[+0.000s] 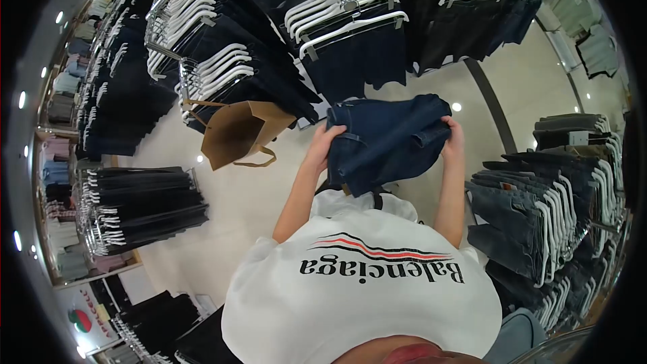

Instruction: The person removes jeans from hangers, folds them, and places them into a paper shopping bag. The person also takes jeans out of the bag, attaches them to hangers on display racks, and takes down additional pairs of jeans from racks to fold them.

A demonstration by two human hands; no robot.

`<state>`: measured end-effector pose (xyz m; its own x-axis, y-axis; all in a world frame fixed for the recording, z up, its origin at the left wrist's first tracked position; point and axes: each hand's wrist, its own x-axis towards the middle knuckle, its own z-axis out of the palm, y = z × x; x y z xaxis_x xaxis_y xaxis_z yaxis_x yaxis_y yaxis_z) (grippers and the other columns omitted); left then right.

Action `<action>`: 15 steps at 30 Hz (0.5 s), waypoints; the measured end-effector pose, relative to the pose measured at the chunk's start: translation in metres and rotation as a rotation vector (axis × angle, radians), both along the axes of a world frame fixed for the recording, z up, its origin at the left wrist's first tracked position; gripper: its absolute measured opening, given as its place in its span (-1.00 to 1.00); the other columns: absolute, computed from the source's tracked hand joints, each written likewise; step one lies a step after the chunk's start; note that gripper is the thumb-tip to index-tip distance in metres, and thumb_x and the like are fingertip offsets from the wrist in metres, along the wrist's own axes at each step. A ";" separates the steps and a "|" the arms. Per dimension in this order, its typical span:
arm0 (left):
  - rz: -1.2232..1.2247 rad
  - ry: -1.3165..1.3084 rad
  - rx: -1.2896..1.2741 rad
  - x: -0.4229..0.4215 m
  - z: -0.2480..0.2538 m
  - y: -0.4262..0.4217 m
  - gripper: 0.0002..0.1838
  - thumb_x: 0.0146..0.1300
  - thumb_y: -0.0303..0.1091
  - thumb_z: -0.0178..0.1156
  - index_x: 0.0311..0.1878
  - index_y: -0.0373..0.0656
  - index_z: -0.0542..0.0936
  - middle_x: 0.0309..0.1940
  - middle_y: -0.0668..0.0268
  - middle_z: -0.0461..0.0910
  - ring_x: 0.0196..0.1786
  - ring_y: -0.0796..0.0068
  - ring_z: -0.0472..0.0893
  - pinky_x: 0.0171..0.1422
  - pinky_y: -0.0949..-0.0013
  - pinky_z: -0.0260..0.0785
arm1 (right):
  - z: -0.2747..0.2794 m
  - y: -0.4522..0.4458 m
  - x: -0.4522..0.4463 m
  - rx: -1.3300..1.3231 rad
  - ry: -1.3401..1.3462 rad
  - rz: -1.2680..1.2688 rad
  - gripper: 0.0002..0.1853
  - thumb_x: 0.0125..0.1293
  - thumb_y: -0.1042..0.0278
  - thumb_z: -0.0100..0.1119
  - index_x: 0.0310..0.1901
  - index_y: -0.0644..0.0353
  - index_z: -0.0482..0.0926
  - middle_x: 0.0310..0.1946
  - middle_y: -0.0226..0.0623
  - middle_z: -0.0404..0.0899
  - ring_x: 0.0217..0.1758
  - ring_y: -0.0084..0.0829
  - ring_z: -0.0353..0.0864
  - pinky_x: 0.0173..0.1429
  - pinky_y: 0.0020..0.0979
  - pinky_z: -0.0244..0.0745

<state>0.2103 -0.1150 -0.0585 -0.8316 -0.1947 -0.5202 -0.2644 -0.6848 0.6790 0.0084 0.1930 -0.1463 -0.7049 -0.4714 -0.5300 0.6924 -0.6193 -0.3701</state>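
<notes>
Pale, glossy floor [482, 138] gives you room beside your right hand [453, 136]; ahead, dark trousers [354, 64] on white hangers [354, 29] hang close. Your left hand [328, 145] and right grasp opposite edges of one blue denim garment [391, 140], bunched between them, seams showing. One open brown bag [271, 121] sits left of your left hand.

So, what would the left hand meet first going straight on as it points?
The left hand would push into the dark blue denim it holds; beyond that, perhaps the dark garments hanging ahead, though depth is unclear.
</notes>
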 end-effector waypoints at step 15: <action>0.232 -0.301 0.506 -0.196 -0.066 0.017 -0.52 0.49 -0.07 -0.06 0.18 -0.25 0.58 0.09 0.01 0.69 0.14 0.00 0.69 0.34 -0.10 0.52 | 0.092 -0.123 0.006 1.042 1.448 0.718 -0.19 0.42 0.23 0.36 0.60 0.20 0.19 0.64 0.04 0.09 0.54 0.13 0.37 0.56 -0.11 0.33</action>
